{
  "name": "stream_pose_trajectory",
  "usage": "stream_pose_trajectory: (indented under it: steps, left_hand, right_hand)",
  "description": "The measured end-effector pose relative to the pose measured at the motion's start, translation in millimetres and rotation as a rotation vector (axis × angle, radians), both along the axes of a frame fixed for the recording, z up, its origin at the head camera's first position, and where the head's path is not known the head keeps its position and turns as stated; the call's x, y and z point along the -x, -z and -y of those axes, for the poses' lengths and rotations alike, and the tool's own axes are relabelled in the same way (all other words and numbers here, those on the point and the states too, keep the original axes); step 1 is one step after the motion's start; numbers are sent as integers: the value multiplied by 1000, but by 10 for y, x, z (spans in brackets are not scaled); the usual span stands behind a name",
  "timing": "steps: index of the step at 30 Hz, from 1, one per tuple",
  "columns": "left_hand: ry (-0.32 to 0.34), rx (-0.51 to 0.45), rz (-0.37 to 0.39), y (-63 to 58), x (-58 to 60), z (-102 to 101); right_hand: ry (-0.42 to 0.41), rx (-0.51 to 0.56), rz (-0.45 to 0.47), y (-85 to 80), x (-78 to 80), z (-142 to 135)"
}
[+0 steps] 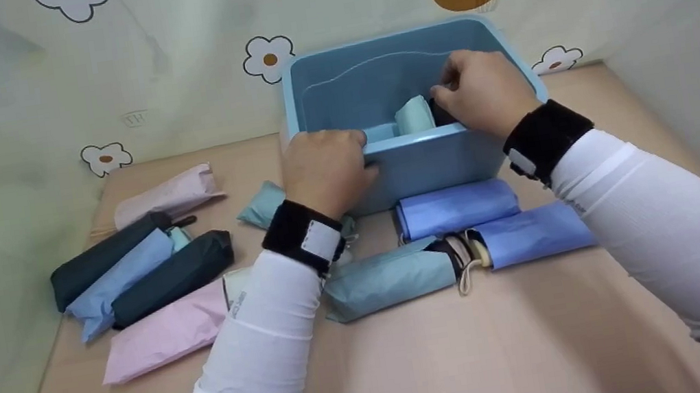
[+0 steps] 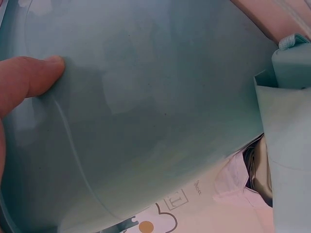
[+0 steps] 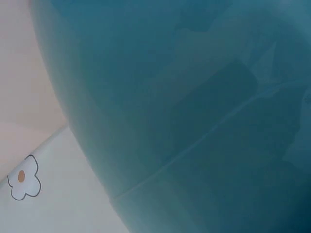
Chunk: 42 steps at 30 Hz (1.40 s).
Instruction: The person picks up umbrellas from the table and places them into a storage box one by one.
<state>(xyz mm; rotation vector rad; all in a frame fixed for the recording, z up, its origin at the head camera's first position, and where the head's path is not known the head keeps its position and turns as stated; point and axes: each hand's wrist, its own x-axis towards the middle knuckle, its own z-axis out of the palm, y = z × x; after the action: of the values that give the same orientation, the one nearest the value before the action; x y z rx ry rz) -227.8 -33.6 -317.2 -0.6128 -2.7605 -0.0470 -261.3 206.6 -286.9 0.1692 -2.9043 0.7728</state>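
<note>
A blue plastic bin [image 1: 428, 160] stands at the back of the table. My left hand [image 1: 326, 165] grips its front rim, fingers over the edge and thumb against the outer wall; that thumb also shows in the left wrist view. My right hand [image 1: 483, 90] reaches over the bin's front right part and pinches a dark folded umbrella [image 1: 442, 113], mostly hidden by the hand and the front wall. Beside it inside the bin is a pale green folded umbrella [image 1: 414, 116]. The right wrist view shows only the bin's wall, without the hand.
Two blue folded umbrellas [image 1: 459, 206] and a grey-green one [image 1: 390, 280] lie before the bin. To the left are dark [image 1: 175, 278], light blue [image 1: 123, 279] and pink [image 1: 165, 331] ones. Another green one [image 1: 262, 204] is partly behind my left arm. A patterned wall covering [image 1: 184, 62] rises behind.
</note>
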Motion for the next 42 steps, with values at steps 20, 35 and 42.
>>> stream_pose_trajectory:
  steps: [20,35,42]
  left_hand:
    - [-4,9,-12,8,-12,-1]
    - [-2,12,-16,9,-12,5]
    - [-5,15,-21,8,-13,-2]
  right_hand:
    - [-2,11,-22,20,-29,2]
    - [-3,15,-49,23,-51,11]
    - [2,18,-57,34,-51,16]
